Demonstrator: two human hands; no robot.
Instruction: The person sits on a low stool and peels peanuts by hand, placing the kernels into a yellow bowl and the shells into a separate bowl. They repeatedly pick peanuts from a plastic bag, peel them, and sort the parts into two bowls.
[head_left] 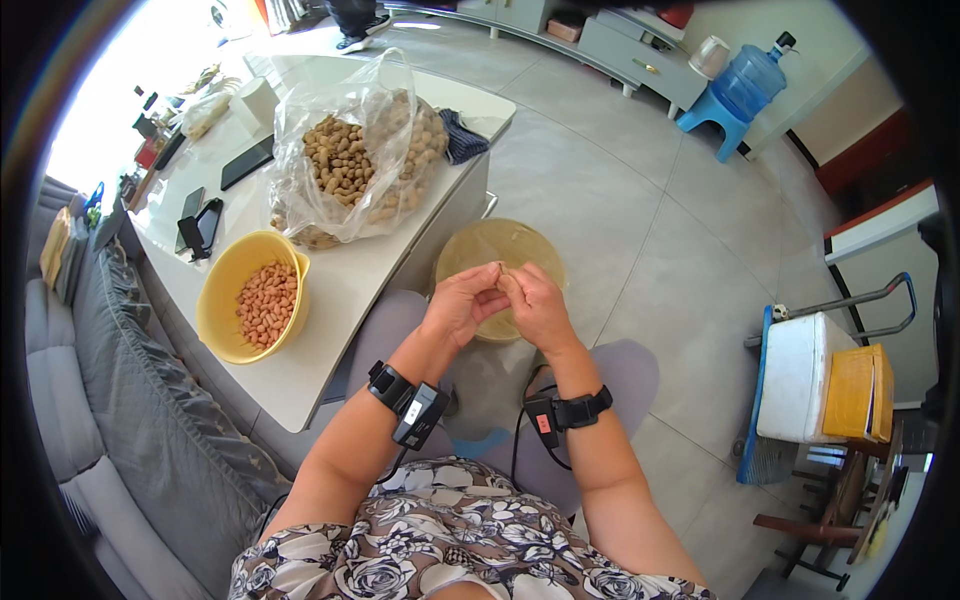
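My left hand [462, 303] and my right hand [538, 308] meet in front of me, fingertips pinched together. Between them is a small tan peanut [504, 271], mostly covered by the fingers. Below the hands, on the floor by my knees, stands a round yellowish basin [545, 245]; its contents are hard to make out. To the left, a yellow plastic bowl [215, 318] on the table holds shelled pink peanut kernels [266, 308]. Behind it, a clear plastic bag [295, 130] lies open, full of peanuts in their shells [340, 160].
The white table [310, 350] has a pointed near corner beside my left arm. On it lie a dark phone [247, 163], a black stand [202, 228] and a dark striped cloth [463, 138]. A grey sofa [150, 400] stands left; a cart with a white foam box [806, 375] right.
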